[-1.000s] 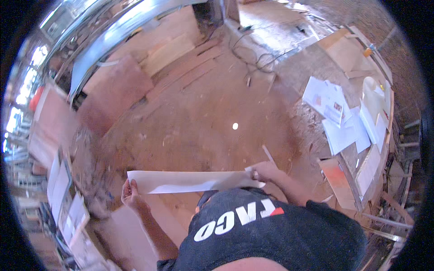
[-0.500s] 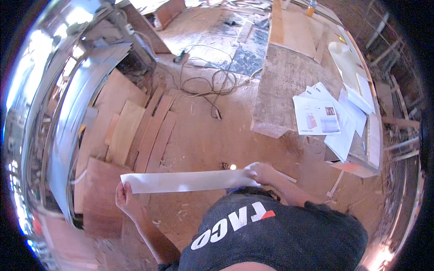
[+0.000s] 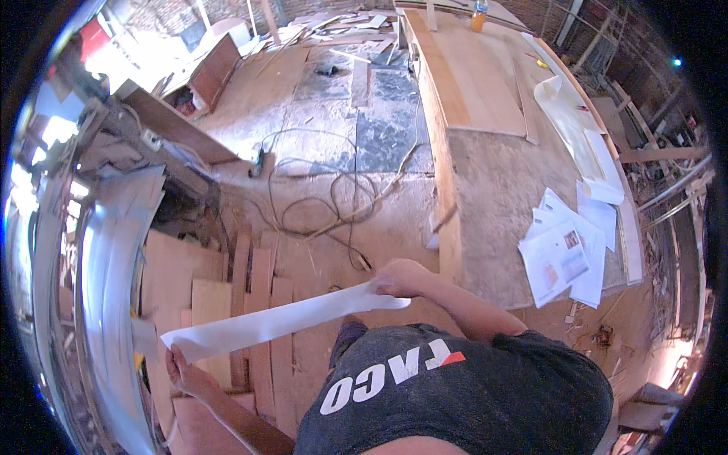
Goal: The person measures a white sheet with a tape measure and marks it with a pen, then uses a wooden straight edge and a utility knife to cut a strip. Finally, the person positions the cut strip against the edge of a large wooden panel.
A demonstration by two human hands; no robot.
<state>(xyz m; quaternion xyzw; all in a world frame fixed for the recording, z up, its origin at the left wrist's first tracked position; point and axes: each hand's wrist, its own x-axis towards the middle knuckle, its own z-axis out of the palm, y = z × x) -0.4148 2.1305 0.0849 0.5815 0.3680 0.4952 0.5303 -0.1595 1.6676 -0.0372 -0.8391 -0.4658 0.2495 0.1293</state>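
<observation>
A long white strip (image 3: 273, 324), thin and slightly bent like paper or veneer, stretches between my two hands in front of my body. My left hand (image 3: 182, 371) pinches its lower left end, thumb on the face. At the other end my right hand (image 3: 398, 279) grips the strip near its right tip, which curls out past the fingers. The strip slants, its right end higher in the picture. Beneath it lie wooden boards (image 3: 210, 307) on the floor.
At right stands a long workbench (image 3: 485, 174) with printed sheets (image 3: 557, 262), a cream roll (image 3: 565, 129) and an orange bottle (image 3: 479, 15). Tangled cables (image 3: 326, 205) lie on the floor ahead. Leaning sheets (image 3: 114, 265) line the left side, near a brown cabinet (image 3: 216, 72).
The view has swung to the right, bringing the bench closer. The strip has gone from nearly level to slanted, its left end lower and right end higher. Both hands keep hold of it.
</observation>
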